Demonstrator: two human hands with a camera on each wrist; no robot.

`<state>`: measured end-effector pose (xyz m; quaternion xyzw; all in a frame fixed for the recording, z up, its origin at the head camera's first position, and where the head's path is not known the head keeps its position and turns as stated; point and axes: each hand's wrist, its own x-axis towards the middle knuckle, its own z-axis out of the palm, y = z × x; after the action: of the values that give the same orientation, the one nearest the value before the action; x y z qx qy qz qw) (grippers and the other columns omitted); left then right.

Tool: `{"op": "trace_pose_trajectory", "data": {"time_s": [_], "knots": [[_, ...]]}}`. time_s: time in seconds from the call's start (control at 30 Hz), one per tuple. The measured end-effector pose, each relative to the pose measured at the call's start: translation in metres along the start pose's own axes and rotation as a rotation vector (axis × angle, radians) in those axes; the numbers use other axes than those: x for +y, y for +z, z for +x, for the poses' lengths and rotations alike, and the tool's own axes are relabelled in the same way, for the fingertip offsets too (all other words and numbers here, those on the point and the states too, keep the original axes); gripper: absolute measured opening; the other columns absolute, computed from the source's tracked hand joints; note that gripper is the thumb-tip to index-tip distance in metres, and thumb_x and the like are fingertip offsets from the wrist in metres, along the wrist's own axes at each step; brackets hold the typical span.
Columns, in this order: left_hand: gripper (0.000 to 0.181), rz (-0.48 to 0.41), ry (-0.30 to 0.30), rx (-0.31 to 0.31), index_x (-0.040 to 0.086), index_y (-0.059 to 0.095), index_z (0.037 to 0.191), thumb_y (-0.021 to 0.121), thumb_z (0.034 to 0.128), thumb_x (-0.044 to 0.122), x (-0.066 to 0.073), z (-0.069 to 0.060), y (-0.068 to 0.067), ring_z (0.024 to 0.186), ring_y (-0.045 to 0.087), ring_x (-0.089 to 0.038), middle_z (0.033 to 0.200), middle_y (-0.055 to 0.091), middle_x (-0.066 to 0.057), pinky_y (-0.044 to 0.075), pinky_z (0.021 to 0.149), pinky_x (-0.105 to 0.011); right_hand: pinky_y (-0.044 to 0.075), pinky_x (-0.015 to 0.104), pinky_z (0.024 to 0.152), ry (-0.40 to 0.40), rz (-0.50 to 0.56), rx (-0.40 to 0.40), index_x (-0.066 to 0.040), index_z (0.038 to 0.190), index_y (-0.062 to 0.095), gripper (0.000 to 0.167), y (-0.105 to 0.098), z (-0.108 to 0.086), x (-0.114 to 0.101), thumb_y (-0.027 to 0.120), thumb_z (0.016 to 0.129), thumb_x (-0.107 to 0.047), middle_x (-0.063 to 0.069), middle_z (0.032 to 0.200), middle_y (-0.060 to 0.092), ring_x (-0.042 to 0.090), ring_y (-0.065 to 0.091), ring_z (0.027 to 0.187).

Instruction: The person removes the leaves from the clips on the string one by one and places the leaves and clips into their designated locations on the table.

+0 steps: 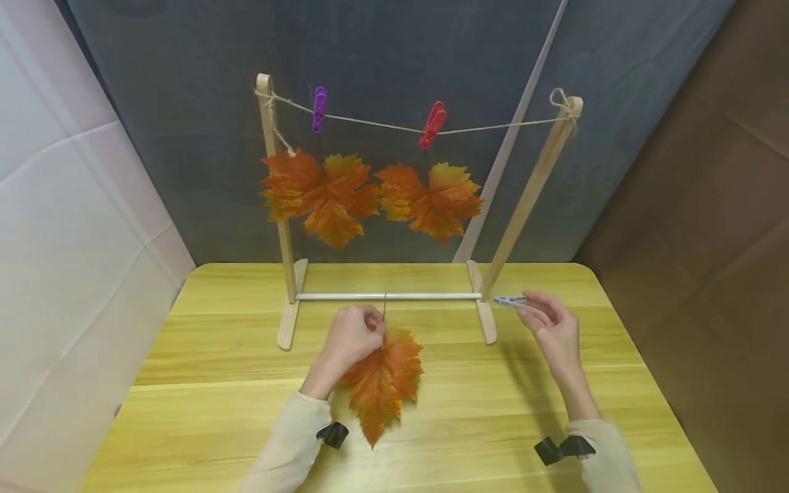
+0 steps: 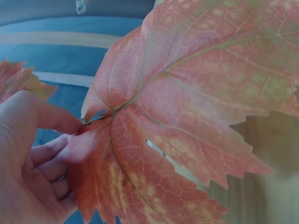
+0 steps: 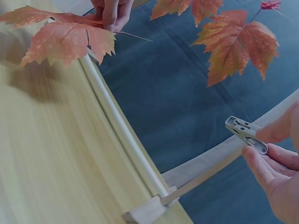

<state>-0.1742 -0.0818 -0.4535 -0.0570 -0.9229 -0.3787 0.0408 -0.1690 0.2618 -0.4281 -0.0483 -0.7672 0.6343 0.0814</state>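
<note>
- We are seeing an orange leaf (image 1: pixel 388 376) on the near side of a white rod (image 1: pixel 437 296), its stem pointing away from the person and its broad tip pointing back toward them.
- We are finding the left hand (image 1: pixel 349 335) pinching that leaf by the stem, thumb and finger clamping together on it.
- We are noticing the right hand (image 1: pixel 557 335), well apart from the leaf, pinching a grey clothespin (image 1: pixel 509 300) between thumb and fingers, near the right post (image 1: pixel 530 192) in the head view.
- Higher up, we are following a string (image 1: pixel 370 123) that is sagging slightly between the left post (image 1: pixel 283 253) and the right one.
- Along it, we are meeting a purple clothespin (image 1: pixel 318 109) and a red clothespin (image 1: pixel 433 125); below them a larger leaf (image 1: pixel 333 195) and a smaller leaf (image 1: pixel 437 202) are hanging.
- Underneath, we are making out a yellowish wood-grained table (image 1: pixel 216 411); behind it, a dark cloth (image 1: pixel 394 48) is hanging.
</note>
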Motion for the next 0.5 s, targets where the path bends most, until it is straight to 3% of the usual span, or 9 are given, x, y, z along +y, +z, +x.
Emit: {"op": "trace_pose_trajectory", "data": {"time_s": [0.5], "knots": [[0.009, -0.013, -0.098, -0.008, 0.009, 0.074, 0.086, 0.065, 0.0833, 0.009, -0.036, -0.014, -0.022, 0.073, 0.062, -0.018, 0.079, 0.069, -0.003, 0.051, 0.066, -0.032, 0.054, 0.014, 0.086, 0.043, -0.011, -0.002, 0.008, 0.132, 0.056, 0.040, -0.004, -0.015, 0.029, 0.066, 0.094, 0.002, -0.012, 0.104, 0.068, -0.004, 0.067, 0.093]]}}
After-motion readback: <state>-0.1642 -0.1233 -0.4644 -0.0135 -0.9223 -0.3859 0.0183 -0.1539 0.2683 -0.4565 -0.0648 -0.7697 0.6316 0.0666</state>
